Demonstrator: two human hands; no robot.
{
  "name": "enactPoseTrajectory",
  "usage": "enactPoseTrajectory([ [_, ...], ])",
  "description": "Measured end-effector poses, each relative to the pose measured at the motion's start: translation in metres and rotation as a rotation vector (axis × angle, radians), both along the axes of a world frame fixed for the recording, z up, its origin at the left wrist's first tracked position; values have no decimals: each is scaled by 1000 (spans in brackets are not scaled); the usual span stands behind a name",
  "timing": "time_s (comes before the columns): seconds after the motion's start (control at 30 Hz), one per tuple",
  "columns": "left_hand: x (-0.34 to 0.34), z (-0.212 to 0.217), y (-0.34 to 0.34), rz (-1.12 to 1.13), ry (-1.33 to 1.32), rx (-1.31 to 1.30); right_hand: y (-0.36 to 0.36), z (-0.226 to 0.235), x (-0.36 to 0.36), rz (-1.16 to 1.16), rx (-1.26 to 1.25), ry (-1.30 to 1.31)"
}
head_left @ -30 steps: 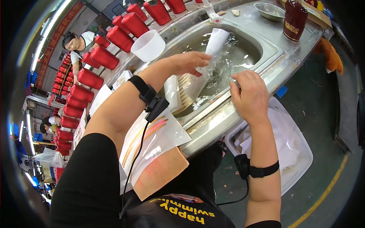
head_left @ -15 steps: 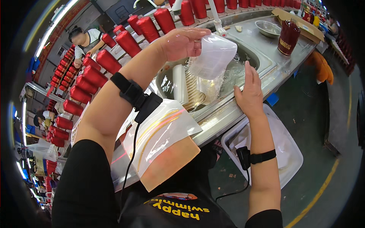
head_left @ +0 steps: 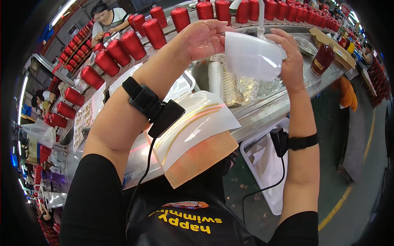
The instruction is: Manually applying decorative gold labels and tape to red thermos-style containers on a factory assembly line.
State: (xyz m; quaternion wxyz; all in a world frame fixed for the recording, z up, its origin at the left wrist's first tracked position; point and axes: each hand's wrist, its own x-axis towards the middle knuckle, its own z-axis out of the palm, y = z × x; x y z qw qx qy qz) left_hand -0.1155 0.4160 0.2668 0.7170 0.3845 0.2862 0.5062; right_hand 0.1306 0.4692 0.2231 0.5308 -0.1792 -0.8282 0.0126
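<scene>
Running lengthwise rightward, the white sheet [head_left: 254,56] slopes slightly down.

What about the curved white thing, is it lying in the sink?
No, the white thing is up between the left hand and right hand.

We hold one white, translucent, curved piece [head_left: 253,57] above the sink [head_left: 263,101]; its glossy broad side faces us, with the upper edge sloping.
</scene>
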Motion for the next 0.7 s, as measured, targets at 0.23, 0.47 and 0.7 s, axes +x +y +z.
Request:
enactPoseTrajectory([
  [0.23, -28, -13, -42, 141, 150, -87, 20, 35, -50, 296, -843, 146],
  [0.47, -73, -17, -78, 267, 787, 81, 20, 64, -102, 287, -1036, -88],
  [0.7, -106, -26, -77, 413, 558, 51, 20, 70, -158, 412, -1125, -141],
])
